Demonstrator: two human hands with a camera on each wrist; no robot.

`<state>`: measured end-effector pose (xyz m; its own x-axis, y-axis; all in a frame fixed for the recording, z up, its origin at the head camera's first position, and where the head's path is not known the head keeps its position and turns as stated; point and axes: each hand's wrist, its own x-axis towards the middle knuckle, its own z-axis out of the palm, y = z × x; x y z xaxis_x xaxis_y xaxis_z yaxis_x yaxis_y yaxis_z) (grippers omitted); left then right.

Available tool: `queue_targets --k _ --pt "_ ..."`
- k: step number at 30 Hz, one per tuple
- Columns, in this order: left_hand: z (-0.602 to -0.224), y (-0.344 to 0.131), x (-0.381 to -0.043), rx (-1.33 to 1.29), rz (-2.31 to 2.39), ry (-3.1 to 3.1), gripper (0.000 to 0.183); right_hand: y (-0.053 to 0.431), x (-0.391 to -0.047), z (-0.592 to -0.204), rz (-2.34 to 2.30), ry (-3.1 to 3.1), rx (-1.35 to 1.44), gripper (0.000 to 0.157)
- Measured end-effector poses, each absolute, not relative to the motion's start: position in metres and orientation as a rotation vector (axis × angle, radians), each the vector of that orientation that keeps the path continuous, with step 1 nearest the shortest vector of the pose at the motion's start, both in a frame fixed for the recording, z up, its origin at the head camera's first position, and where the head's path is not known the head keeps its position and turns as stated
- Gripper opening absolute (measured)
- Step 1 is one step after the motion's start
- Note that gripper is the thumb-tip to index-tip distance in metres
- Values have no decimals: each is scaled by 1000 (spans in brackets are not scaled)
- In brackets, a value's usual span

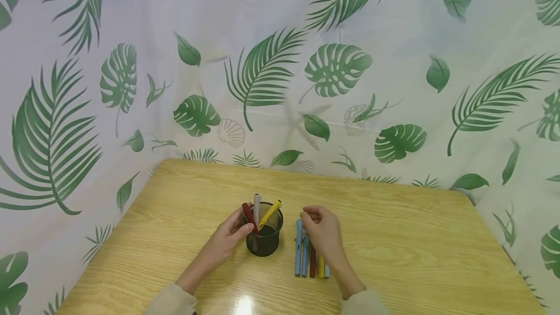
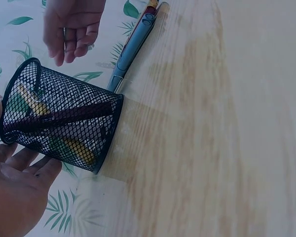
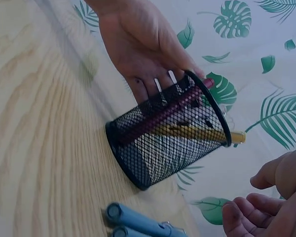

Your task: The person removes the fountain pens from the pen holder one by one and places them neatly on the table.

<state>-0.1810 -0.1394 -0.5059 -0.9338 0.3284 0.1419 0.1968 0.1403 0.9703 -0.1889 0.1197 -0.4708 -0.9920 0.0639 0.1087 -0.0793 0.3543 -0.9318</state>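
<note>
A black mesh pen holder (image 1: 262, 245) stands on the table, with a dark red pen (image 1: 248, 214), a grey pen (image 1: 256, 208) and a yellow pen (image 1: 272, 212) leaning inside it. My left hand (image 1: 224, 238) holds the holder by its left side, thumb at the rim and fingers behind the mesh. Above a row of pens to the right hovers my right hand (image 1: 323, 232), fingers loosely bent and nothing visible in them. That row has two blue pens (image 1: 298, 252), a dark red pen (image 1: 312, 264), a yellow pen (image 1: 321, 267) and a light blue pen (image 1: 327, 272), partly hidden by the hand.
The wooden table (image 1: 415, 247) reaches back to a white cloth backdrop (image 1: 393, 96) printed with green leaves. Light glares off the table's front. In the right wrist view, the ends of two blue pens (image 3: 138, 219) lie near the holder's base.
</note>
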Motion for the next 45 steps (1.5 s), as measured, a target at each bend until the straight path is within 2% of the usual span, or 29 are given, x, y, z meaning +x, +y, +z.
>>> queue_targets --k 11,38,45 --pt "-506 -140 -181 535 1933 2282 61 98 -188 -471 1768 -2433 131 28" --pt "-507 -139 -182 551 1934 2252 62 61 -193 -479 1659 -2411 110 39" --pt "-507 -139 -183 565 1946 2243 61 58 -196 -482 1626 -2388 92 33"
